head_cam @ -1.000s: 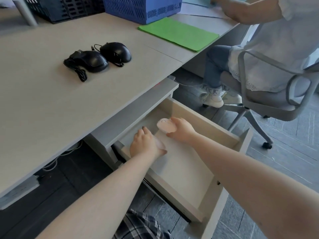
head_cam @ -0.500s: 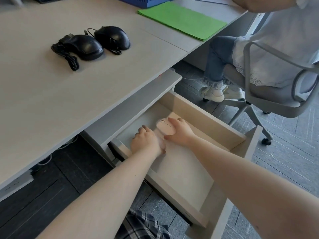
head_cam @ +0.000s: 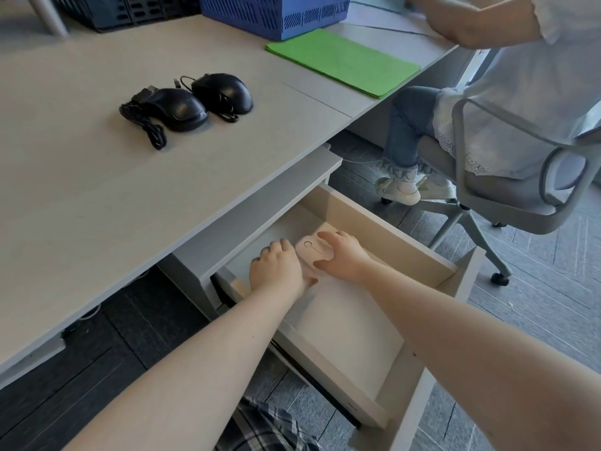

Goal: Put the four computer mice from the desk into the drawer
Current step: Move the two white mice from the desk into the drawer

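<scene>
The drawer point(head_cam: 344, 323) under the desk stands pulled out, and both my hands are inside it near its back. My right hand point(head_cam: 344, 258) grips a pale pink mouse point(head_cam: 313, 250) low over the drawer floor. My left hand point(head_cam: 276, 270) is closed over a second pale mouse point(head_cam: 309, 272), of which only an edge shows between my hands. Two black wired mice, one point(head_cam: 182, 109) with its coiled cable to the left and one point(head_cam: 226, 92) right behind it, lie side by side on the desk point(head_cam: 97, 196).
A green folder point(head_cam: 341, 61) and blue crates point(head_cam: 276, 11) sit at the desk's far side. Another person sits on a grey swivel chair point(head_cam: 507, 196) to the right of the drawer. Dark floor lies below.
My right hand has lowered the pink mouse toward the drawer floor. My left hand has stayed over the other pale mouse. The black mice have not moved.
</scene>
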Demonstrator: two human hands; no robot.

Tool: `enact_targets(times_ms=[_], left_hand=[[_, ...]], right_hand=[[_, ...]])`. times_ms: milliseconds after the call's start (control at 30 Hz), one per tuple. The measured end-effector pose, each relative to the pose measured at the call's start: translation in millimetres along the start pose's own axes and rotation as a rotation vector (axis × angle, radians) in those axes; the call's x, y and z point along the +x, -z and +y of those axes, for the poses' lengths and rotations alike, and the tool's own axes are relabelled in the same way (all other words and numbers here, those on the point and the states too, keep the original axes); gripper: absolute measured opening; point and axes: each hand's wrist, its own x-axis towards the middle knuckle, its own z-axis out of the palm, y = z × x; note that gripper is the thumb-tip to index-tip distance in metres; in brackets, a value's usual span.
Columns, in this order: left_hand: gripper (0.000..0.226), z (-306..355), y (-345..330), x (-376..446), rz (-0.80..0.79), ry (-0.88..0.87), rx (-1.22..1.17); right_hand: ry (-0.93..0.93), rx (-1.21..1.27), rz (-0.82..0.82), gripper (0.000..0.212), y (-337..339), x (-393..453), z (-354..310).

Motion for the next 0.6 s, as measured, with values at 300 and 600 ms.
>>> enact_targets(times_ms=[300,600], left_hand=[[0.030,2.5,77.2,-35.0,0.106,-0.129,0.021],[0.022,-21.5,143.6,-54.0,0.612,-0.201,-0.270]], right_hand=[[0.086,0.004,0.075,0.032,45.7,-40.7,-38.2],[0.239,0.249,0.456,0.025,84.6,-52.4,-110.6]])
